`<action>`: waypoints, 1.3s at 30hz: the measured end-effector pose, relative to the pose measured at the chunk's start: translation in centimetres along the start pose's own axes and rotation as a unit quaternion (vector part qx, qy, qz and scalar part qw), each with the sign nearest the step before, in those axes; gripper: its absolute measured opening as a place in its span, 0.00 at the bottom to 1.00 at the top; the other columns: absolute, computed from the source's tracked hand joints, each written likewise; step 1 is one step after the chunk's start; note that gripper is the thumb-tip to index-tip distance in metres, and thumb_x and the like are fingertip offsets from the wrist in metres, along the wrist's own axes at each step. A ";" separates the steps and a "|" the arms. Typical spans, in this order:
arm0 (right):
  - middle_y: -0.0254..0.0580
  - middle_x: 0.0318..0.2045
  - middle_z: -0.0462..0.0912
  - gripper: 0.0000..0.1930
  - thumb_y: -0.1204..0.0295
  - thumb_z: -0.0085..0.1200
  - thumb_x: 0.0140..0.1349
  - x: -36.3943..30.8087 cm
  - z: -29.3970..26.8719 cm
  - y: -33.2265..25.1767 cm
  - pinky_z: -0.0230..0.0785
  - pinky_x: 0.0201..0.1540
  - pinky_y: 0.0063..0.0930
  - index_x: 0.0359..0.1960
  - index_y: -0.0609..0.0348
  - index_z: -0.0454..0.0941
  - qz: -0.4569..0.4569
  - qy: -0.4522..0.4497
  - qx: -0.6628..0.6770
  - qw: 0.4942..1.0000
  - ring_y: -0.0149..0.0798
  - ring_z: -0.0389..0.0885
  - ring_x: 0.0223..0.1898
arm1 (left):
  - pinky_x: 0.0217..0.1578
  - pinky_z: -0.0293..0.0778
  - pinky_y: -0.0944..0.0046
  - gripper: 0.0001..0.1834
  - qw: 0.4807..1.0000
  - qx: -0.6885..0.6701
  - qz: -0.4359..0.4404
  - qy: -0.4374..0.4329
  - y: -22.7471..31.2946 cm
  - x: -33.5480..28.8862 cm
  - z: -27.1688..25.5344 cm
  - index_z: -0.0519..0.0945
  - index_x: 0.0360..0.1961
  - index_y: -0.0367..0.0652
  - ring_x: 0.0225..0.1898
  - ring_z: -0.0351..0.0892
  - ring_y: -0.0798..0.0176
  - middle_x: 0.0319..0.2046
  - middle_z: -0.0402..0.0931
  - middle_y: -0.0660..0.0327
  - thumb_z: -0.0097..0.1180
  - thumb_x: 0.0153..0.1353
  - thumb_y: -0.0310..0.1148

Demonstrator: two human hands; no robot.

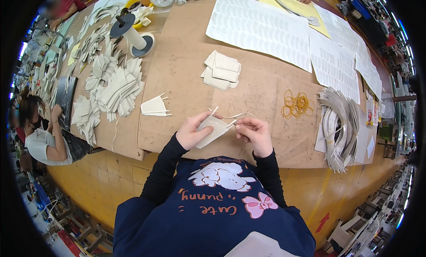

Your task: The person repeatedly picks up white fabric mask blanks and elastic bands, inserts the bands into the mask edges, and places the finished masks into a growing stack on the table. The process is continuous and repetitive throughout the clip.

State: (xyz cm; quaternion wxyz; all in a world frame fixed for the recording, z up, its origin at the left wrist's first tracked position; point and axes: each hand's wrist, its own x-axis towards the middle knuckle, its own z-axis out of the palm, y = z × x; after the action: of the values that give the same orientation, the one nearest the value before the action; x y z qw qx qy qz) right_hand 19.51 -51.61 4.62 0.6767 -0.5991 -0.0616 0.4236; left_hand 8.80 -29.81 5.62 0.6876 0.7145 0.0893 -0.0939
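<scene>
A cream cut fabric piece (216, 132) with narrow strips sticking out of its far edge is gripped between the thumb and fingers of my left hand (194, 131), just above the table's near edge. My right hand (254, 132) is closed in a pinch by the tip of the right strip; its fingertips partly hide what they grip. A thin cream cord (242, 114) curves over the table behind both hands. To the left lies a similar fabric piece (155, 106) with several strips pointing right. Beyond my hands is a small stack of cream fabric pieces (225, 69).
Piles of cut fabric (119, 89) and a spool of cord (133, 36) occupy the left. Yellow rubber bands (297, 104) and a bundle of pale strips (339, 126) lie right. Patterned white sheets (262, 28) cover the far side. A seated person (49, 139) works at left.
</scene>
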 end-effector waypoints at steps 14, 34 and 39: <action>0.40 0.36 0.85 0.14 0.80 0.59 0.62 0.5 -0.5 -0.6 0.73 0.39 0.19 0.49 0.69 0.79 -0.056 -0.065 -0.028 0.996 0.27 0.83 0.35 | 0.49 0.75 0.70 0.22 0.950 -0.268 -0.120 -0.109 -1.8 0.3 2.0 0.68 0.64 0.36 0.48 0.79 0.72 0.51 0.79 0.61 0.50 0.72 0.33; 0.41 0.36 0.86 0.11 0.80 0.58 0.63 0.6 0.5 0.5 0.76 0.39 0.20 0.47 0.68 0.81 -0.029 -0.052 -0.010 0.998 0.28 0.84 0.36 | 0.45 0.75 0.72 0.20 0.951 -0.258 -0.127 -0.110 -1.9 0.4 2.4 0.71 0.61 0.37 0.45 0.79 0.74 0.47 0.79 0.64 0.50 0.73 0.35; 0.41 0.35 0.86 0.10 0.80 0.58 0.63 0.5 0.9 0.5 0.76 0.37 0.20 0.46 0.68 0.81 -0.029 -0.044 0.018 0.998 0.28 0.84 0.34 | 0.45 0.75 0.72 0.20 0.952 -0.256 -0.126 -0.109 -2.1 0.4 2.4 0.70 0.61 0.37 0.46 0.79 0.74 0.47 0.79 0.64 0.50 0.72 0.35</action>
State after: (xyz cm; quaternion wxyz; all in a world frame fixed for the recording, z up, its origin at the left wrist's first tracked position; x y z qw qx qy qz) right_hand 19.08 -50.61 4.24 0.6961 -0.5654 -0.1007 0.4308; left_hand 8.62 -32.09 3.40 0.8353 0.4833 0.1238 -0.2309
